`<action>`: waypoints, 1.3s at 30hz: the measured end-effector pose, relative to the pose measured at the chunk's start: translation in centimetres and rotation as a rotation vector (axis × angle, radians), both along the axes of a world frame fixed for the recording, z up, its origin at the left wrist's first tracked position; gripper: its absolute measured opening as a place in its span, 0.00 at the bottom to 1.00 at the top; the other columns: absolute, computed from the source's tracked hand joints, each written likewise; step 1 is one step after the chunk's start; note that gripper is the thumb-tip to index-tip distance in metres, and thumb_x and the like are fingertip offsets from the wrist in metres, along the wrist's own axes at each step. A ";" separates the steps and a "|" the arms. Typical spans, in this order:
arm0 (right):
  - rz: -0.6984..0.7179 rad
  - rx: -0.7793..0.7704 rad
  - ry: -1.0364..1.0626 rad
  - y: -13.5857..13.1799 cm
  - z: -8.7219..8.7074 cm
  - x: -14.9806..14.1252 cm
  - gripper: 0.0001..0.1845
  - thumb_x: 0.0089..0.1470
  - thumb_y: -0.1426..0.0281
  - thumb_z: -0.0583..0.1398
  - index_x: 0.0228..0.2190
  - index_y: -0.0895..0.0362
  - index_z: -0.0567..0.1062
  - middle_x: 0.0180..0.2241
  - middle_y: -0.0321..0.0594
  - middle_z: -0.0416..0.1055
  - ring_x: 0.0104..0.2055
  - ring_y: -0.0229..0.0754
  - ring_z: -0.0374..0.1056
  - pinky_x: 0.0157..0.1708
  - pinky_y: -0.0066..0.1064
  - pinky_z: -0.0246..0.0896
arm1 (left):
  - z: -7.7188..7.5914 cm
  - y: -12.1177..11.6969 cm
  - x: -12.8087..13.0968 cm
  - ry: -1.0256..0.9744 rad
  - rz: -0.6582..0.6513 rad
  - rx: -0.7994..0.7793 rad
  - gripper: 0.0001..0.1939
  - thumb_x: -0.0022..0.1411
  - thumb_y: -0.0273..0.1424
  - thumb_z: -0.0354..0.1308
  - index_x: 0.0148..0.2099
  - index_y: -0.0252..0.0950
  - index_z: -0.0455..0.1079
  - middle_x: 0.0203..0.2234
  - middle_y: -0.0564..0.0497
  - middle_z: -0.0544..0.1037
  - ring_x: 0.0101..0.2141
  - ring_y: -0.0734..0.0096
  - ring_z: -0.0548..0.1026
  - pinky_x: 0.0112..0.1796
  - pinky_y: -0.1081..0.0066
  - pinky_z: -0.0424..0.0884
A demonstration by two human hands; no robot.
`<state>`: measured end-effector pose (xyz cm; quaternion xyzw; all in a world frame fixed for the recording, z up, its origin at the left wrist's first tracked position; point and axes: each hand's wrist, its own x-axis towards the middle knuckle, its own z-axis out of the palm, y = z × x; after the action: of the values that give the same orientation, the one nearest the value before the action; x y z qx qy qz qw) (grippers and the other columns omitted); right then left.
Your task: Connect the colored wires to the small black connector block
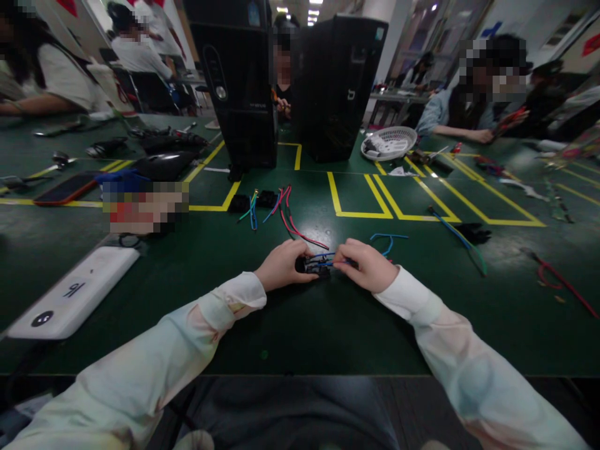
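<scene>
Close to the table's front, my left hand [287, 267] is closed around a small black plastic part [319, 270], seen from above. My right hand [364, 265] pinches blue wires [324, 261] that run into that part. Past my right hand a bent blue wire [390, 237] lies on the table. Just beyond my hands a red wire pair [300, 232] curves across the green surface. Farther back sit two more black parts, one black part [240, 203] and another black part [267, 199], with green, blue and red wires beside them.
Two black computer towers, the left tower [244, 94] and the right tower [337, 87], stand ahead. A white basket [389, 142] is right of them. A white power bank [75, 290] and phone [68, 187] lie left. Green-blue wires [462, 237] lie right. Other people sit around.
</scene>
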<state>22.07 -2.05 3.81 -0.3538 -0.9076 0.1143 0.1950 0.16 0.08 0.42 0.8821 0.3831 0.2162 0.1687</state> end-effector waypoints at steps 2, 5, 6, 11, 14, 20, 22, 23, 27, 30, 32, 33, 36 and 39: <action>-0.034 0.016 -0.020 0.1 -0.1 0.0 0.05 0.54 0.74 0.54 0.26 0.57 0.67 0.26 0.38 0.68 0.32 0.40 0.59 0.32 0.29 0.50 | 0.0 0.0 0.0 0.002 -0.007 -0.002 0.18 0.47 0.41 0.62 0.36 0.36 0.65 0.33 0.50 0.72 0.35 0.63 0.68 0.35 0.67 0.64; -0.156 0.124 -0.093 0.1 -0.5 -0.4 0.04 0.54 0.73 0.54 0.28 0.57 0.68 0.28 0.39 0.69 0.33 0.41 0.59 0.32 0.30 0.48 | 0.0 0.1 0.0 -0.001 -0.017 -0.003 0.17 0.47 0.41 0.62 0.35 0.36 0.64 0.33 0.50 0.72 0.35 0.63 0.68 0.35 0.67 0.64; -0.183 0.153 -0.106 0.0 -0.6 -0.5 0.04 0.55 0.72 0.54 0.29 0.57 0.68 0.28 0.40 0.69 0.33 0.41 0.59 0.32 0.31 0.47 | 0.0 0.1 0.0 -0.004 -0.018 -0.004 0.17 0.47 0.41 0.62 0.35 0.36 0.64 0.33 0.50 0.72 0.35 0.63 0.68 0.34 0.67 0.64; -0.035 0.032 -0.006 0.1 -0.4 0.0 0.05 0.54 0.73 0.54 0.27 0.57 0.68 0.26 0.38 0.68 0.31 0.39 0.60 0.32 0.28 0.50 | 0.1 0.1 -0.1 -0.006 -0.012 -0.015 0.17 0.47 0.41 0.62 0.35 0.36 0.65 0.33 0.50 0.72 0.34 0.64 0.67 0.34 0.67 0.64; -0.022 -0.012 0.013 0.2 -0.3 0.0 0.05 0.54 0.73 0.54 0.26 0.57 0.68 0.26 0.37 0.67 0.31 0.38 0.60 0.32 0.28 0.51 | 0.0 0.2 -0.1 -0.008 -0.026 -0.022 0.17 0.48 0.42 0.62 0.35 0.36 0.65 0.33 0.50 0.72 0.35 0.64 0.67 0.34 0.67 0.63; -0.248 0.185 -0.124 -0.3 -0.8 -1.1 0.06 0.56 0.71 0.54 0.29 0.57 0.69 0.27 0.39 0.69 0.33 0.41 0.60 0.31 0.30 0.47 | -0.2 0.4 -0.3 -0.025 -0.052 -0.022 0.17 0.48 0.42 0.62 0.36 0.36 0.65 0.33 0.50 0.71 0.35 0.64 0.67 0.35 0.68 0.63; -0.264 0.206 -0.141 -0.4 -0.8 -1.3 0.06 0.57 0.71 0.53 0.29 0.57 0.69 0.28 0.40 0.69 0.33 0.41 0.60 0.31 0.31 0.46 | -0.2 0.4 -0.3 -0.031 -0.051 -0.018 0.17 0.48 0.42 0.62 0.35 0.36 0.65 0.33 0.50 0.71 0.35 0.64 0.67 0.34 0.68 0.63; -0.266 0.212 -0.148 -0.5 -0.8 -1.3 0.07 0.57 0.70 0.53 0.29 0.57 0.69 0.28 0.40 0.70 0.33 0.41 0.60 0.31 0.31 0.45 | -0.2 0.4 -0.2 -0.032 -0.053 -0.015 0.17 0.48 0.41 0.62 0.35 0.36 0.65 0.33 0.50 0.71 0.34 0.64 0.67 0.34 0.68 0.63; -0.293 0.239 -0.162 -0.6 -0.8 -1.5 0.07 0.57 0.70 0.52 0.29 0.57 0.68 0.28 0.40 0.70 0.33 0.41 0.60 0.31 0.31 0.44 | -0.1 0.3 -0.1 -0.031 -0.059 -0.003 0.17 0.49 0.41 0.62 0.35 0.36 0.65 0.32 0.50 0.71 0.34 0.64 0.67 0.34 0.68 0.63; -0.317 0.248 -0.159 -0.6 -1.0 -1.6 0.08 0.58 0.70 0.52 0.29 0.57 0.68 0.28 0.40 0.70 0.34 0.42 0.60 0.31 0.31 0.45 | -0.1 0.3 -0.1 -0.028 -0.060 0.006 0.17 0.49 0.41 0.62 0.35 0.36 0.65 0.33 0.50 0.71 0.34 0.64 0.67 0.35 0.68 0.63; -0.320 0.244 -0.149 -0.6 -1.1 -1.6 0.08 0.57 0.70 0.52 0.29 0.57 0.69 0.28 0.40 0.69 0.34 0.42 0.61 0.31 0.31 0.46 | -0.1 0.3 -0.1 -0.025 -0.062 0.007 0.17 0.49 0.42 0.62 0.36 0.36 0.65 0.33 0.50 0.71 0.34 0.64 0.67 0.35 0.68 0.63; -0.312 0.237 -0.140 -0.5 -1.1 -1.6 0.07 0.57 0.70 0.52 0.29 0.57 0.69 0.28 0.40 0.69 0.34 0.42 0.61 0.32 0.31 0.47 | -0.1 0.3 -0.1 -0.023 -0.061 0.006 0.17 0.49 0.42 0.62 0.36 0.36 0.65 0.33 0.50 0.71 0.34 0.64 0.67 0.35 0.68 0.63; -0.227 0.172 -0.084 -0.3 -1.0 -1.1 0.06 0.55 0.73 0.53 0.28 0.57 0.68 0.27 0.40 0.68 0.33 0.41 0.60 0.32 0.30 0.50 | -0.2 0.3 -0.3 -0.021 -0.053 -0.009 0.17 0.48 0.42 0.62 0.36 0.36 0.65 0.33 0.50 0.71 0.35 0.64 0.67 0.35 0.68 0.63; -0.097 0.057 -0.022 -0.2 -0.7 -0.6 0.05 0.53 0.76 0.54 0.27 0.57 0.67 0.26 0.38 0.67 0.31 0.40 0.60 0.32 0.28 0.52 | -0.3 0.3 -0.4 -0.035 -0.031 -0.022 0.18 0.47 0.41 0.63 0.36 0.36 0.65 0.33 0.51 0.72 0.35 0.64 0.68 0.35 0.68 0.63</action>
<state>21.47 -2.29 3.07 -0.3930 -0.8944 0.0746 0.2002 -0.28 0.37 0.13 0.8821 0.3685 0.2249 0.1886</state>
